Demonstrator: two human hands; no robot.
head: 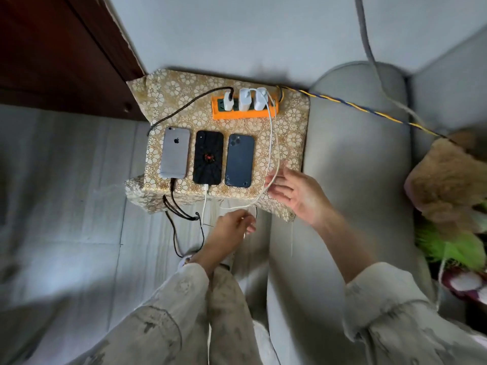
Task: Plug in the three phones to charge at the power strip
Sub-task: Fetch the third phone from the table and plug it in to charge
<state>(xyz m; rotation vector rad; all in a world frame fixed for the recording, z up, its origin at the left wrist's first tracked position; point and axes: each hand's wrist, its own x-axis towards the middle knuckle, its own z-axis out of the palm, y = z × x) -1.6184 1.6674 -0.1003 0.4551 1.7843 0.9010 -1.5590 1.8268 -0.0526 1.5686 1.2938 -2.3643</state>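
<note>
White cable (271, 154) runs from the far right charger (261, 95) down to the left hand (232, 227), whose grip is pinched closed on its near end. Right hand (295, 193) hovers palm-up, fingers spread wide, brushing the same cable. Both forearms reach forward in pale sleeves. Three phones lie face down side by side on the floral-cloth surface (290, 122): silver phone (175, 152) and black phone (208, 158) cabled, blue phone (239, 160) uncabled. Orange power strip (245, 113) sits beyond them; grey sofa on the right.
</note>
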